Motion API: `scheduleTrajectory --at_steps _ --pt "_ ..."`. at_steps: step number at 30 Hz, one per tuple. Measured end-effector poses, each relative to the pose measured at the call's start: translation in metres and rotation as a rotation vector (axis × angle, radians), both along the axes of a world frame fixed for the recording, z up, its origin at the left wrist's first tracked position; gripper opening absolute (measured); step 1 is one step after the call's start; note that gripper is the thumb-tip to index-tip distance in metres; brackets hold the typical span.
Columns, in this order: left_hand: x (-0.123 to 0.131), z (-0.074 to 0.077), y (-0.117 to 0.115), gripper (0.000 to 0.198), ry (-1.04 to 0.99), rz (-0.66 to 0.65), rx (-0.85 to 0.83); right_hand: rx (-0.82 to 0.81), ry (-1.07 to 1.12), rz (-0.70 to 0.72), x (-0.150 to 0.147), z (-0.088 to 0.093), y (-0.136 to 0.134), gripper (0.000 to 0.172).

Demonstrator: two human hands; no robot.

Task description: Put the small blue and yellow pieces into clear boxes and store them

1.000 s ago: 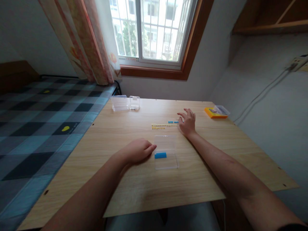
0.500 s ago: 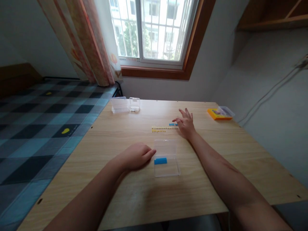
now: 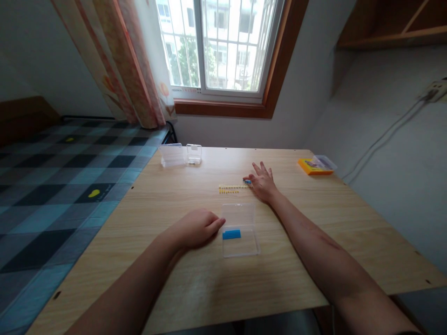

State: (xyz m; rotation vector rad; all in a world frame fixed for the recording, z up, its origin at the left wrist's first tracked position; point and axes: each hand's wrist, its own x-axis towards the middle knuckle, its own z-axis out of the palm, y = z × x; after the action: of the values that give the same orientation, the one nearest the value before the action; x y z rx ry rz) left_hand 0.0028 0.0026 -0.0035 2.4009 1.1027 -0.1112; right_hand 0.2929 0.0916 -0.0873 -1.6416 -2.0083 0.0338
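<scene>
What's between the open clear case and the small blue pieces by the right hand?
In the head view, rows of small yellow pieces lie there, with a bare strip of tabletop between them and the open clear case.

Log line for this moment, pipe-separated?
left hand: beside open clear case | right hand: at blue row, grip unclear | case: blue pieces inside | yellow pieces: on table

The right hand (image 3: 262, 184) hides part of the blue row (image 3: 247, 181) (pieces too tiny to identify); the view's edge crops bed (image 3: 115, 163) and shelf (image 3: 391, 38)
</scene>
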Motion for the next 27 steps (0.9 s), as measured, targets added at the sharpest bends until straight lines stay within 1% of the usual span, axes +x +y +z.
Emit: scheduleTrajectory --at_steps 5,9,11,14,17,21,23,27 --pt "0.0 0.0 -0.001 0.057 0.006 0.002 0.006 0.008 0.131 -0.109 0.006 -0.01 0.01 0.058" --pt "-0.002 -0.003 0.0 0.058 0.004 -0.004 0.015 0.025 0.274 -0.285 0.022 -0.016 0.02 0.059" --pt "-0.002 -0.004 0.0 0.058 0.003 -0.001 0.012 0.028 0.33 -0.364 0.034 -0.015 0.024 0.058" --pt "-0.002 -0.003 0.0 0.058 0.0 0.0 0.01 0.036 0.37 -0.446 0.056 -0.013 0.025 0.059" --pt "-0.002 -0.003 0.0 0.057 0.002 -0.006 0.008 0.058 0.401 -0.505 0.074 -0.011 0.022 0.066" --pt "-0.003 -0.004 0.001 0.057 -0.007 0.002 0.01 0.096 0.425 -0.554 0.085 -0.01 0.018 0.074" --pt "-0.003 -0.004 0.001 0.057 -0.009 0.005 0.006 0.112 0.429 -0.574 0.087 -0.011 0.017 0.067" --pt "-0.003 -0.002 0.001 0.057 0.0 0.006 -0.011 0.127 0.398 -0.603 0.087 -0.015 0.016 0.029"
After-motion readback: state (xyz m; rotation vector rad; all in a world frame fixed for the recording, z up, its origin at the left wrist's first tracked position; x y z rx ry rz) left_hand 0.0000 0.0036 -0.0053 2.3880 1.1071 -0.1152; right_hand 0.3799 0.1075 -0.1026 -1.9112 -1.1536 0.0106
